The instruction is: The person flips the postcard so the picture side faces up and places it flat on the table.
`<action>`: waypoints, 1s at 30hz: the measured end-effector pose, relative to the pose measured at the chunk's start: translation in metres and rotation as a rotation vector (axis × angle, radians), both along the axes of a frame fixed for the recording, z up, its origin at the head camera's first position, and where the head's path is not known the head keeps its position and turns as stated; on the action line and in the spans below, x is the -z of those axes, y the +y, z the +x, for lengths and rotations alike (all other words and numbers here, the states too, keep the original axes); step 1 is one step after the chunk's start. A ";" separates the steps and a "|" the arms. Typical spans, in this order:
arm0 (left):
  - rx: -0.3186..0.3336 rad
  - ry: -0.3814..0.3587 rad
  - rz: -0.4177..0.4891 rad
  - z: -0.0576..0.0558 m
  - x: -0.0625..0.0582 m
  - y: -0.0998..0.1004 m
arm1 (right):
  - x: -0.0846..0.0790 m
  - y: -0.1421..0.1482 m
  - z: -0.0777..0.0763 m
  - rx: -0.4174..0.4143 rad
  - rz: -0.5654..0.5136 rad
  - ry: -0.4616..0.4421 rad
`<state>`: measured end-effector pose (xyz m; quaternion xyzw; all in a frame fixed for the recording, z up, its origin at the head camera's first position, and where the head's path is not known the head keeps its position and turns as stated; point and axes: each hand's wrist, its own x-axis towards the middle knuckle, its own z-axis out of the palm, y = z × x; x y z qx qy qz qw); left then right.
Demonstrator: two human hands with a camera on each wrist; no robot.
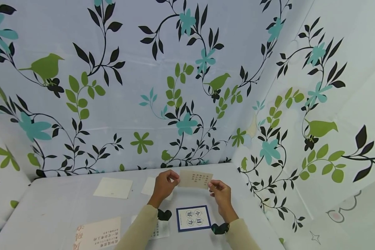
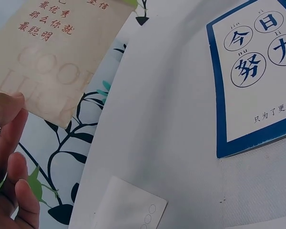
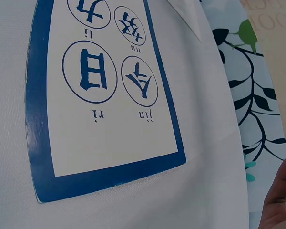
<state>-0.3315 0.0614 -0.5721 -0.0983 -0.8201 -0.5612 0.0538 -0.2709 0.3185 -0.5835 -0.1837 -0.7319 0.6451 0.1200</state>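
A beige card (image 1: 195, 178) with lines of red-brown characters is held up above the far part of the table. My left hand (image 1: 166, 184) pinches its left end between thumb and fingers, the remaining fingers loosely bent in the left wrist view. At the card's lower right corner, my right hand (image 1: 221, 195) grips it by thumb and fingertips; only part of that hand (image 3: 281, 195) enters the right wrist view. Below, between the forearms, a blue-bordered white card (image 1: 193, 218) with circled characters lies flat on the table.
On the white table (image 1: 43, 211) lie a cream card (image 1: 113, 188) at the back, a pale card (image 1: 148, 186) partly behind the left hand, a printed peach card (image 1: 98, 233) at front left, and a white printed card (image 1: 160, 230) partly under the left sleeve. A patterned curtain (image 1: 128, 86) hangs behind.
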 end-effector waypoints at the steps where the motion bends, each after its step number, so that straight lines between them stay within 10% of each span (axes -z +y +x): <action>1: 0.000 -0.003 0.003 0.001 0.000 0.000 | 0.000 0.000 0.000 0.002 0.002 -0.002; 30: -0.018 -0.045 0.049 0.003 0.004 0.006 | 0.001 -0.002 0.003 0.018 0.000 0.009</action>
